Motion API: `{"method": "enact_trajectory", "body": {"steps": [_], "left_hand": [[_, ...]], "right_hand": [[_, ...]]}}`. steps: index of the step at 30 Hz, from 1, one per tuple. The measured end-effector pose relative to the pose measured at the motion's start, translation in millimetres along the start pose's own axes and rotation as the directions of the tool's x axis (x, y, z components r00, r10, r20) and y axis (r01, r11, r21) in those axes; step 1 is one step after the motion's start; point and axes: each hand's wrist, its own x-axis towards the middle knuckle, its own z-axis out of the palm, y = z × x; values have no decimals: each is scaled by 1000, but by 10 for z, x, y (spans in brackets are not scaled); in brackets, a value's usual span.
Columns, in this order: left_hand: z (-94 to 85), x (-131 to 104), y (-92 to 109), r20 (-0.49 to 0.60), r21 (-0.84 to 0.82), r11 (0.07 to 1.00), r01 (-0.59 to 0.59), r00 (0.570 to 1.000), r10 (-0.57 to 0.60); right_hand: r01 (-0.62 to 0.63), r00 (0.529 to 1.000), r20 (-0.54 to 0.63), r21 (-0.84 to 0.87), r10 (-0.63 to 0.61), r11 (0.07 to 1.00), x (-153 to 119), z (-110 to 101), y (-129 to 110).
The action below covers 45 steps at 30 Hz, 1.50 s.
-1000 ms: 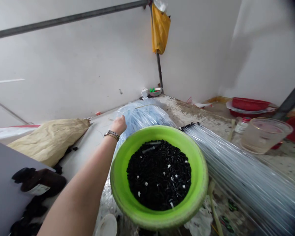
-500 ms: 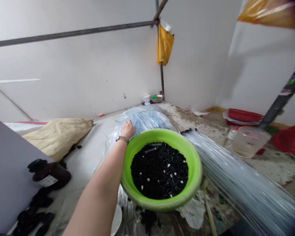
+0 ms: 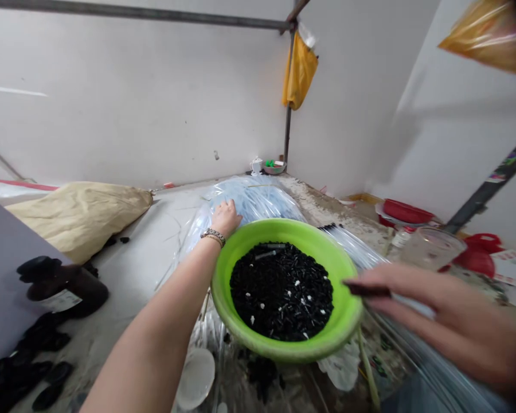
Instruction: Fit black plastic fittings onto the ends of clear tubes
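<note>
A bright green bowl (image 3: 347, 312) stands in front of me, full of small black pieces (image 3: 279, 292) with a few white bits and two clear tubes (image 3: 264, 254) on top. My left hand (image 3: 226, 218), wearing a metal bracelet, is beyond the bowl's left rim, at a pile of thin clear plastic tubes (image 3: 266, 201). Its fingers are bent and closed; their tips are hidden. At the bowl's right side, my right hand (image 3: 438, 312) is blurred by motion. Thumb and fingers pinch a short, dark, flat piece (image 3: 367, 288) whose kind I cannot make out.
Long clear tubes (image 3: 361, 246) with black ends lie right of the bowl. At left are a beige sack (image 3: 86, 215), a dark brown bottle (image 3: 64, 289) and black rounded pieces (image 3: 26, 361). A white lid (image 3: 195, 378) lies in front; a plastic tub (image 3: 432, 249) stands at right.
My right hand has come into view from the right with the dark piece. My left hand stays at the tube pile, its fingers slightly shifted. The camera view has tilted and shifted slightly.
</note>
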Motion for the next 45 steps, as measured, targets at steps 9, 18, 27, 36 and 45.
{"method": "enact_trajectory", "body": {"steps": [9, 18, 27, 36, 45], "left_hand": [[-89, -45, -254, -33, -63, 992, -106, 994, 104], [240, 17, -237, -81, -274, 950, -150, 988, 132], [282, 140, 103, -122, -329, 934, -140, 987, 105], [184, 403, 324, -15, -204, 941, -268, 962, 271], [312, 488, 434, -25, -313, 914, -256, 965, 262]], "right_hand": [[328, 913, 269, -34, -307, 944, 3774, 775, -1166], [278, 870, 444, -85, -213, 957, 4764, 1513, -1758], [211, 823, 565, -206, -60, 955, 4968, 1701, -1915], [227, 656, 749, -85, -88, 970, 5238, 1619, -1852], [95, 546, 834, 34, -80, 995, 5022, 1573, -1725]]}}
